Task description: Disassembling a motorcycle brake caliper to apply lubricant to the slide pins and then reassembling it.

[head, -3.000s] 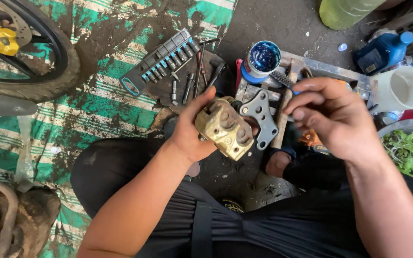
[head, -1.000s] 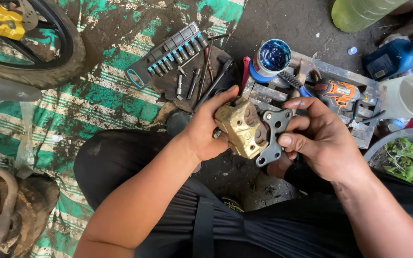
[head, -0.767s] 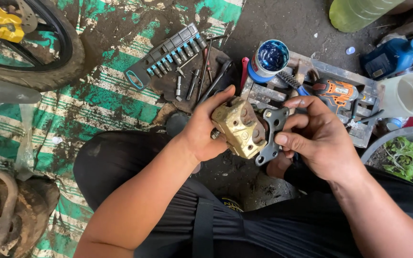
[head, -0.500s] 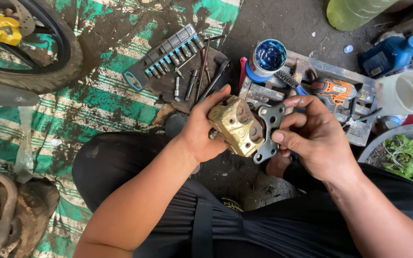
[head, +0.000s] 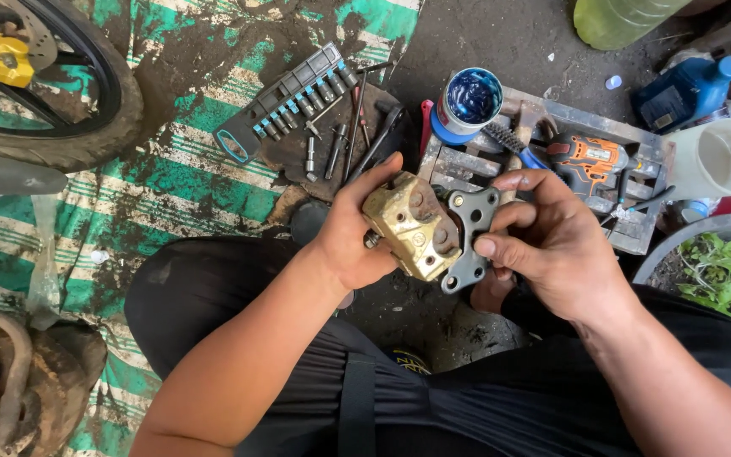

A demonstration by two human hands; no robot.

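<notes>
The left hand (head: 357,241) grips the gold brake caliper (head: 410,227). The right hand (head: 552,245) pinches its grey bracket (head: 471,241). Greasy fingers may slip, dropping the caliper onto the floor below both hands.

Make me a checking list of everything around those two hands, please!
Surface: dirty green-and-white striped mat on dark, stained ground.
Job's things: gold metal brake caliper with a grey bracket against it, held above the lap.
Clutter: socket bit rail, loose bits, open tin of blue grease, wire brush, orange power drill on a small wooden pallet, white jug.
Grip: left hand holds the caliper; right hand pinches the bracket.
Cables: nothing seen.
Surroundings: motorcycle wheel with a yellow caliper, greenish bottle, blue container, green plants at the right.
</notes>
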